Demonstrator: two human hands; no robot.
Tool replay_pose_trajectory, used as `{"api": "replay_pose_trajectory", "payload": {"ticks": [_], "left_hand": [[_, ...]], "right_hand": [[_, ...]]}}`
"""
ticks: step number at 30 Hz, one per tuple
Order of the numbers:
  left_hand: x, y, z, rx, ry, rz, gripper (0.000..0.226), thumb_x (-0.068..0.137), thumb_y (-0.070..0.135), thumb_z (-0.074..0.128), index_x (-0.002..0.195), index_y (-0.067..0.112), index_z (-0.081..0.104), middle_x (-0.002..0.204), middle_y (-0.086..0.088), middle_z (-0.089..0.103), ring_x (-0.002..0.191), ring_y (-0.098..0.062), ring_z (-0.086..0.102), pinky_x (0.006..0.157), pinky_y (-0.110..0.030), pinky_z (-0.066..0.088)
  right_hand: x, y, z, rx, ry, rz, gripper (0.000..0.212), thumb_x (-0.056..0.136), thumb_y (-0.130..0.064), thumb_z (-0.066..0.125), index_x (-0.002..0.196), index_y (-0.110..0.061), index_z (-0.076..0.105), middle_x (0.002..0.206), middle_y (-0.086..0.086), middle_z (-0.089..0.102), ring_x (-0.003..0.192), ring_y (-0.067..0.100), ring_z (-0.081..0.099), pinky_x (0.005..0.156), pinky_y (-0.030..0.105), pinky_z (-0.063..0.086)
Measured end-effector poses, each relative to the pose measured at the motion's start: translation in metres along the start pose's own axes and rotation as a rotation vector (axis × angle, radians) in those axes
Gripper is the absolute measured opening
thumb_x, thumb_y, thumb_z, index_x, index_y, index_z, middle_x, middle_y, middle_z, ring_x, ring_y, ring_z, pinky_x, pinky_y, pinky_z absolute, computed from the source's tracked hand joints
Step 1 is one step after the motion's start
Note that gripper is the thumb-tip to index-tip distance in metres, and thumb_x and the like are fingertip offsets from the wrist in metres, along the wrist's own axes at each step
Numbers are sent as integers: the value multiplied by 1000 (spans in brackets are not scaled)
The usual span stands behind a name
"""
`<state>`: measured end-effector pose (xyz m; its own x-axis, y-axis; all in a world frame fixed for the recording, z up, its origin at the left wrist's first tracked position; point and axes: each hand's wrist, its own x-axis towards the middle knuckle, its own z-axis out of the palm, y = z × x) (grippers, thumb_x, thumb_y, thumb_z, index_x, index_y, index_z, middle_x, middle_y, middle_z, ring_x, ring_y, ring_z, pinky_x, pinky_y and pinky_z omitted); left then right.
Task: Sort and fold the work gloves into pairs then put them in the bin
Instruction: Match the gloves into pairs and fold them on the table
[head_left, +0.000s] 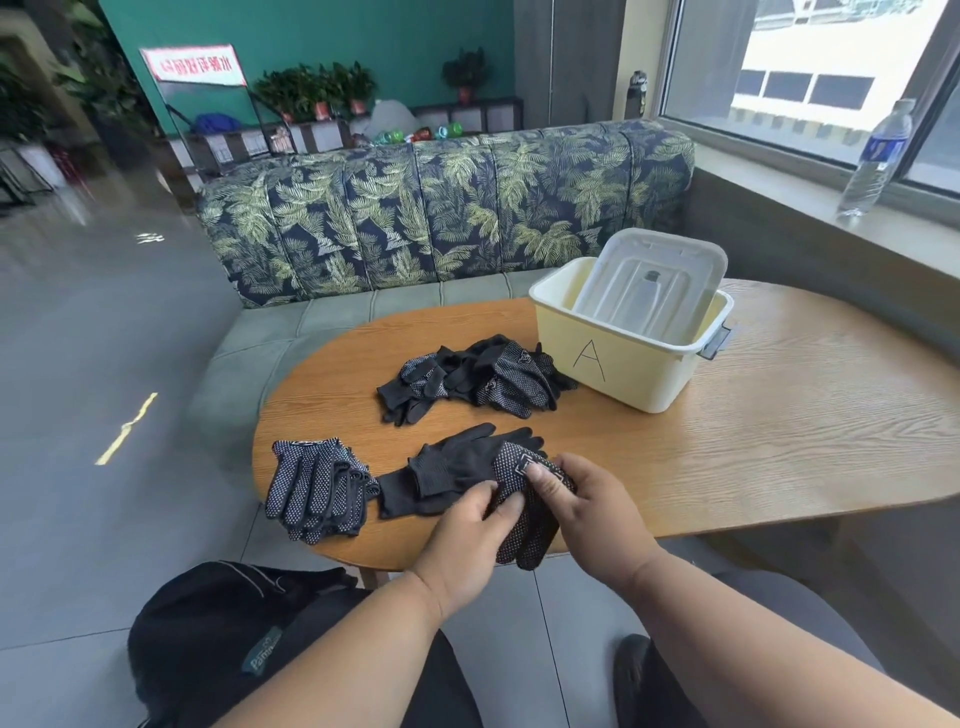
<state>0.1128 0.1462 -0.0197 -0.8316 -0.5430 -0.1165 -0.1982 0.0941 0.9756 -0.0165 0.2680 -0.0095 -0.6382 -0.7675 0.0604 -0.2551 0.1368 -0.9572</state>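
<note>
Three groups of black work gloves on the oval wooden table (727, 441): a far heap (467, 382), a near-left dotted stack (317, 488), plain gloves (457, 462). Left hand (467, 540) and right hand (592, 509) pinch one white-dotted black glove (530, 519); one yellow plastic bin (613, 364).

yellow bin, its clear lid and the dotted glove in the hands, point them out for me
yellow bin (618, 382): head view, on its front wall beside the letter A.
clear lid (649, 283): head view, on its flat middle panel, leaning inside the bin.
dotted glove (535, 525): head view, on its dotted fingers, hanging over the table edge.
</note>
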Motion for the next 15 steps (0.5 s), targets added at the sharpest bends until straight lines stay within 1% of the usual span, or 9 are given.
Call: {"api": "replay_pose_trajectory", "payload": {"ticks": [1, 3, 6, 7, 8, 10, 12, 14, 15], "left_hand": [[-2, 4, -1, -86, -25, -21, 25, 105, 28, 57, 126, 18, 65, 122, 1, 74, 119, -17, 67, 108, -41, 50], [-9, 13, -6, -226, -79, -66, 28, 105, 26, 57, 130, 13, 64, 125, -7, 73, 121, -25, 67, 107, -41, 51], [-17, 23, -18, -217, -101, -71, 29, 103, 21, 59, 129, 8, 65, 122, -12, 74, 117, -27, 69, 100, -36, 56], [-18, 25, -23, -205, -90, -67, 29, 102, 19, 59, 128, 7, 66, 121, -12, 74, 115, -28, 70, 96, -36, 57], [-21, 27, -29, -210, -68, -64, 28, 102, 19, 60, 127, 7, 66, 120, -13, 74, 114, -29, 70, 95, -36, 58], [-23, 32, -45, -235, 9, -53, 29, 103, 21, 59, 127, 7, 67, 122, -11, 74, 117, -28, 69, 101, -39, 54], [-25, 37, -67, -238, 124, -47, 30, 103, 26, 59, 125, 9, 69, 121, -7, 75, 117, -26, 69, 107, -43, 49], [-25, 39, -95, -216, 265, -43, 31, 101, 34, 60, 122, 14, 71, 118, -2, 76, 114, -25, 70, 105, -48, 48], [-23, 37, -110, -210, 353, -40, 30, 101, 36, 61, 120, 15, 71, 116, -1, 77, 112, -25, 71, 103, -48, 50]], "right_hand": [[0, -4, 1, 64, 10, 8, 24, 101, -35, 66, 85, -17, 67, 66, -18, 65, 62, -2, 56, 61, 12, 43], [0, -9, 5, 187, 16, 45, 33, 97, -40, 69, 88, -8, 67, 68, -10, 68, 63, 5, 59, 59, 18, 47], [-1, -14, 12, 267, -25, 79, 48, 94, -51, 70, 93, -3, 64, 74, 12, 70, 67, 18, 64, 61, 34, 55], [-2, -15, 14, 303, -39, 82, 52, 95, -54, 67, 94, -2, 63, 75, 16, 69, 68, 22, 63, 62, 37, 55], [-3, -17, 16, 329, -46, 94, 54, 97, -55, 63, 97, -2, 63, 74, 15, 66, 67, 23, 62, 63, 38, 54], [-5, -18, 17, 312, -22, 130, 53, 102, -57, 52, 100, -5, 64, 72, 10, 65, 65, 20, 59, 63, 35, 49], [-5, -14, 16, 274, 29, 167, 46, 106, -55, 47, 102, -13, 67, 70, 9, 66, 64, 18, 58, 64, 33, 47], [-4, -7, 13, 231, 47, 180, 39, 107, -49, 49, 101, -16, 69, 69, 6, 67, 64, 16, 59, 67, 32, 47], [-4, -2, 11, 205, 49, 186, 36, 107, -46, 51, 100, -15, 69, 69, 4, 67, 64, 15, 59, 69, 32, 47]]}}
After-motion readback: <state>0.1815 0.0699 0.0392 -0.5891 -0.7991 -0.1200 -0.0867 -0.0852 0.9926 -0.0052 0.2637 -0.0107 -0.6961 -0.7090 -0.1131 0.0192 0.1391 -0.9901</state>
